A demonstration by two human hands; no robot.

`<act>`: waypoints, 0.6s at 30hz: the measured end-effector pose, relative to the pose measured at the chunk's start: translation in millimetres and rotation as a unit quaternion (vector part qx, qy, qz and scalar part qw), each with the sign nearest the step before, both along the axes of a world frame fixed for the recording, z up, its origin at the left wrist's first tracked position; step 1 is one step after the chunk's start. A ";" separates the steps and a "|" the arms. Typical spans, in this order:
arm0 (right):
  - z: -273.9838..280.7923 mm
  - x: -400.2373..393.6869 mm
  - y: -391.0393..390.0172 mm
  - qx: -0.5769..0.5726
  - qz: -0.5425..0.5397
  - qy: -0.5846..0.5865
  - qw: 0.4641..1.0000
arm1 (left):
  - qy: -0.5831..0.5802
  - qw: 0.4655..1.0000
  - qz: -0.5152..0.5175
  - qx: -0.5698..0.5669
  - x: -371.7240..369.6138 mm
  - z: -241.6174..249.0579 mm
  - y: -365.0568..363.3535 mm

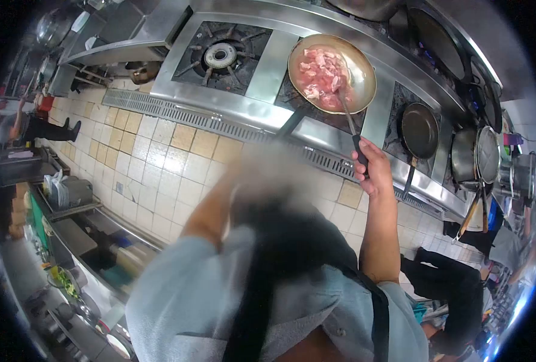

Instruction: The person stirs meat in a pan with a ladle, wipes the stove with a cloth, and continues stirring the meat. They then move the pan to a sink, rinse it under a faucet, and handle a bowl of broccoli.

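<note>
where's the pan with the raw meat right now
In the head view the pan of raw meat sits on a stove burner, upper centre, between an empty burner and a dark empty pan; the right hand holds a utensil in it.

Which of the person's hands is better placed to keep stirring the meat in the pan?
Probably the right hand: it grips the black handle of the utensil, whose tip lies among the pink meat in the pan. The left hand is blurred near the pan's handle, so its grip cannot be told.
</note>
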State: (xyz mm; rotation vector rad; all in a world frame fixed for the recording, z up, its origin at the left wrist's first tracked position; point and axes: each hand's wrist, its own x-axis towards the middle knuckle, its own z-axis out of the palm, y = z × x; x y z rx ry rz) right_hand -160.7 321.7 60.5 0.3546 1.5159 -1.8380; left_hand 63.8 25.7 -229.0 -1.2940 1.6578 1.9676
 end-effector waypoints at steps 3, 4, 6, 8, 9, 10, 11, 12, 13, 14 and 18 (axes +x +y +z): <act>3.5 12.9 3.3 -0.052 0.012 -0.014 0.998 | -0.027 0.960 -0.192 -0.202 102.4 -63.0 -67.3; 5.9 18.9 4.8 -0.029 0.020 0.012 0.999 | -0.070 0.934 -0.233 -0.262 130.2 -71.2 -81.2; 11.1 30.0 7.7 -0.006 0.029 0.039 0.999 | -0.121 0.928 -0.259 -0.238 179.4 -77.0 -108.1; 17.1 41.4 11.3 0.042 0.029 0.095 0.994 | -0.124 0.949 -0.184 -0.223 215.7 -72.5 -109.1; 20.4 47.9 12.9 0.043 0.027 0.096 0.994 | -0.128 0.964 -0.108 -0.205 225.2 -72.9 -109.1; 23.5 54.2 14.1 0.087 0.029 0.137 0.986 | -0.125 0.964 -0.110 -0.205 222.2 -55.4 -101.7; 25.3 59.9 14.6 0.130 0.030 0.179 0.975 | -0.173 0.970 -0.070 -0.153 214.5 -24.3 -88.5; 25.3 65.4 15.2 0.131 0.027 0.181 0.974 | -0.219 0.970 -0.030 -0.099 207.5 -0.3 -79.2; 24.0 70.2 15.9 0.156 0.039 0.217 0.963 | -0.216 0.971 -0.032 -0.099 215.5 -13.0 -80.3; 21.6 73.4 16.1 0.180 0.051 0.251 0.950 | -0.166 0.974 -0.078 -0.133 233.1 -44.4 -84.7; 6.4 67.4 11.2 0.264 0.122 0.313 0.904 | -0.134 0.975 -0.121 -0.133 235.7 -35.6 -78.2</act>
